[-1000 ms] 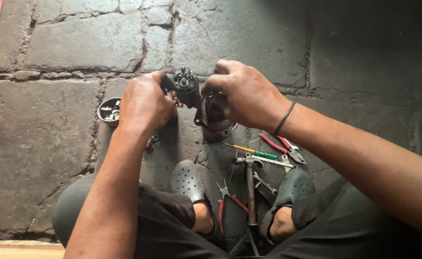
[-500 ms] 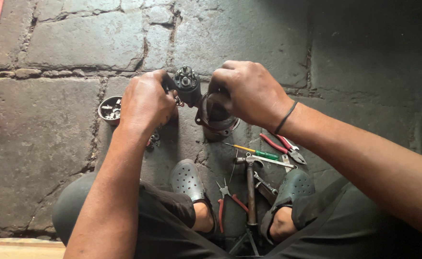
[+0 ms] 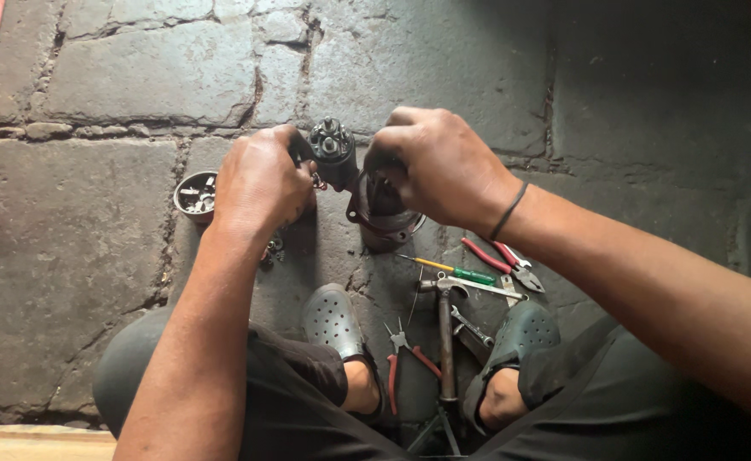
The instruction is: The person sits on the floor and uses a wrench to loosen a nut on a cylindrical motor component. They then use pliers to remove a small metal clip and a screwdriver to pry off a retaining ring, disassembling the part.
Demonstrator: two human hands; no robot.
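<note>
Grimy stone paving carries a dark starter motor (image 3: pixel 367 192), gripped by both the left hand (image 3: pixel 260 183) and right hand (image 3: pixel 439 162). Just left sits a parts cup (image 3: pixel 196 195); pliers (image 3: pixel 503 260) and hammer (image 3: pixel 445 333) lie below, suggesting work remains midway.

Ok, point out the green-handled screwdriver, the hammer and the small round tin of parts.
green-handled screwdriver (image 3: pixel 473 276), head view, on the green handle.
hammer (image 3: pixel 446 341), head view, midway along its shaft.
small round tin (image 3: pixel 181 189), head view, on its left rim, left of the left hand (image 3: pixel 260 183).
</note>
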